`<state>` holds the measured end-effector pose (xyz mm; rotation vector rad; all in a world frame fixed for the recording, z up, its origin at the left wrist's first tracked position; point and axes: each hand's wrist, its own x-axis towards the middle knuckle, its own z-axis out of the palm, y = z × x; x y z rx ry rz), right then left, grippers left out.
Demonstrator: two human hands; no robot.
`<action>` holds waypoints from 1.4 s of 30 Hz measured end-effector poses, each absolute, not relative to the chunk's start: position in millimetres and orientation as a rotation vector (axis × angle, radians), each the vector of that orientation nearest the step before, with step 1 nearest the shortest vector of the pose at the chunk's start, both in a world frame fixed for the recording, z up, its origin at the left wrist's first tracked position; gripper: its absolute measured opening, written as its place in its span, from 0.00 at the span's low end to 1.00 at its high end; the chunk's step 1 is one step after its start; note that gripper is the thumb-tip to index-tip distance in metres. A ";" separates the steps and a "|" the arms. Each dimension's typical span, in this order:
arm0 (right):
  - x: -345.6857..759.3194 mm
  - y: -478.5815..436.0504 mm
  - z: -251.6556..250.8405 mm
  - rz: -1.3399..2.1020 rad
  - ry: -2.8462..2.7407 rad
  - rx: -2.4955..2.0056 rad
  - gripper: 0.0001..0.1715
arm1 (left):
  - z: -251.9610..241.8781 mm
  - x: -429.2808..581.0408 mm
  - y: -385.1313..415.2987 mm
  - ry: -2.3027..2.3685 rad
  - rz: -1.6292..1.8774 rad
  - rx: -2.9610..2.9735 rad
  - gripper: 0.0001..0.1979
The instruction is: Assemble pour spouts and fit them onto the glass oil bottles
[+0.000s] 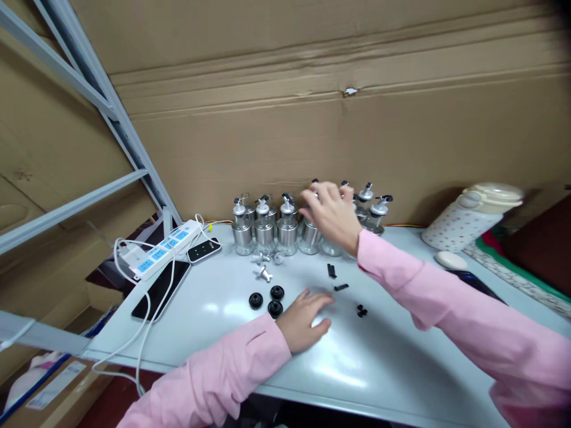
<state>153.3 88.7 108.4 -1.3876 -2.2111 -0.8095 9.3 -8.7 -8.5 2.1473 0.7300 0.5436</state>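
Several small glass-and-metal dispenser bottles (264, 229) stand in rows at the back of the pale table (379, 362), against the cardboard wall. My right hand (331, 215) reaches over the middle of the rows, its fingers curled on top of one bottle (309, 236). My left hand (306, 320) lies flat on the table with fingers stretched out, holding nothing. Three black round caps (267, 300) sit just left of it. Small metal spout parts (264, 266) lie in front of the bottles, and small black parts (339, 282) lie to the right.
A white power strip (166, 248) with cables, a black phone (161, 289) and a small black device (204, 249) lie at the left. A dotted cream kettle (468, 217), a white mouse (450, 260) and a dark mat are at the right. Metal shelf beams (107, 107) rise at the left.
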 end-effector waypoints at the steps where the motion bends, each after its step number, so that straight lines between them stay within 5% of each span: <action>1: 145.3 80.0 103.3 -0.733 -2.352 -1.280 0.15 | -10.0 9.4 -9.3 0.672 0.525 2.254 0.21; 6: 111.9 44.1 66.7 -0.003 -2.900 -0.839 0.07 | -13.0 7.9 -10.7 0.589 0.477 2.520 0.17; 12: 104.6 39.5 51.0 0.262 -2.837 -0.905 0.07 | -7.0 7.2 -10.6 0.592 0.465 2.544 0.18; 25: 77.4 70.8 23.7 0.136 -2.660 -1.108 0.08 | -19.2 7.7 -7.3 0.624 0.430 2.734 0.19; 33: 105.1 55.6 53.3 0.140 -2.564 -1.060 0.08 | -11.5 7.5 -6.9 0.584 0.418 2.586 0.20; 38: 160.9 34.1 65.8 0.663 -2.358 -0.873 0.11 | -2.3 7.5 -9.0 0.681 0.527 2.236 0.18; 42: 196.9 19.9 54.0 1.128 -2.095 -0.938 0.14 | -1.3 9.6 -9.8 0.773 0.747 1.847 0.31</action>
